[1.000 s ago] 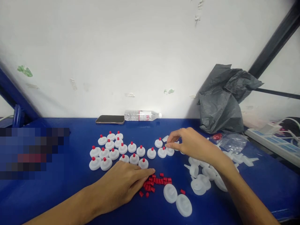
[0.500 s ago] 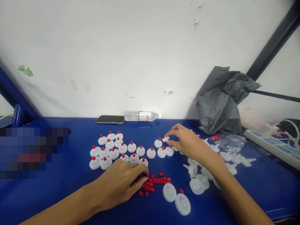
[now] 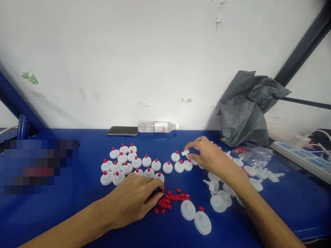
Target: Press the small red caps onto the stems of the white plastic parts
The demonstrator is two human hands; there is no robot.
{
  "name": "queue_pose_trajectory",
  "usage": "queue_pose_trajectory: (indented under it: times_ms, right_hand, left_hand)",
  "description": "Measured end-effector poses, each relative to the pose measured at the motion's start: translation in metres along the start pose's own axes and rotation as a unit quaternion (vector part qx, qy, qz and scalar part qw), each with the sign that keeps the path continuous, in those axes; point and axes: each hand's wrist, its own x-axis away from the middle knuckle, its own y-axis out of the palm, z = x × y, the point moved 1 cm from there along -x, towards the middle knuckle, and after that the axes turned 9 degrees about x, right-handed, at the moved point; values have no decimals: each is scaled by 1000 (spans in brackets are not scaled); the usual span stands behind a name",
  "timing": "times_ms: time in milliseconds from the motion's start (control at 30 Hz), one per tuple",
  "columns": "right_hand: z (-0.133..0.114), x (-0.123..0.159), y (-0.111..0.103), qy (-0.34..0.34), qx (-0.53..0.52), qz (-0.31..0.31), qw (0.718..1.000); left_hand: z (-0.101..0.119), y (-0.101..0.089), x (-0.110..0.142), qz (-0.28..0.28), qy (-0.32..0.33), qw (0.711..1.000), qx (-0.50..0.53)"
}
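Note:
My left hand is pinched on a small red cap at the edge of a loose pile of red caps. Between the thumb and index finger of my right hand is a white plastic piece, partly hidden by the fingers. Several white round lids with red caps on their tips stand upright in the middle and to the left. Uncapped white lids with spouts lie jumbled under and beside my right forearm. Two white lids lie near the front.
Along the wall lie a phone and a plastic bottle. A dark plastic bag slumps at the back right. Beside it are a clear bag and a power strip with cables. A blurred patch covers the left side.
Both hands keep nearly the same places and grips. The whole view has shifted slightly, and the white piece in my right hand is a little tilted differently.

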Motion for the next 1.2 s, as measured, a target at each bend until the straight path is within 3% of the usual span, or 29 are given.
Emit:
queue_pose_trajectory:
  times_ms: [600, 767, 900, 1033, 1200]
  right_hand:
    - [2, -5, 1, -33, 5, 27, 999]
    - [-2, -5, -14, -12, -45, 76, 996]
    - [-18, 3, -28, -13, -157, 117, 980]
    - [-35, 13, -36, -98, -300, 63, 947]
    - [-47, 20, -37, -164, -344, 16, 924]
  left_hand:
    - [-2, 0, -2, 12, 31, 999, -17]
    - [3, -5, -1, 87, 62, 994, 22]
    - [4, -6, 0, 159, 110, 980, 41]
    - [0, -6, 1, 226, 122, 966, 18]
    - [-3, -9, 0, 258, 99, 961, 5]
